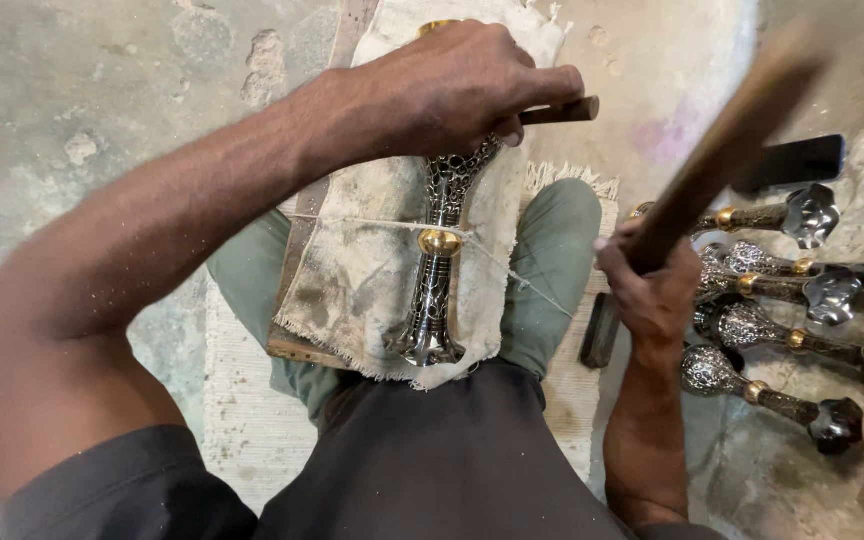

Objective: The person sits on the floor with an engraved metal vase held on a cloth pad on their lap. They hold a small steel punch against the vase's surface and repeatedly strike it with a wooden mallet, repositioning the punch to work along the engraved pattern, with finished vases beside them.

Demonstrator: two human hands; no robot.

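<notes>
Left hand [442, 85] grips punch [560, 111] on vase [439, 260] | right hand [652, 290] clenches mallet [722, 150] | a skewed blow could dent your vase

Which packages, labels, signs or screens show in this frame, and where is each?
Possibly one screen: a flat dark rectangular slab, perhaps a phone, lying on the floor at the upper right, above the row of metal pieces; its face is blank. No packages, labels or signs.
</notes>
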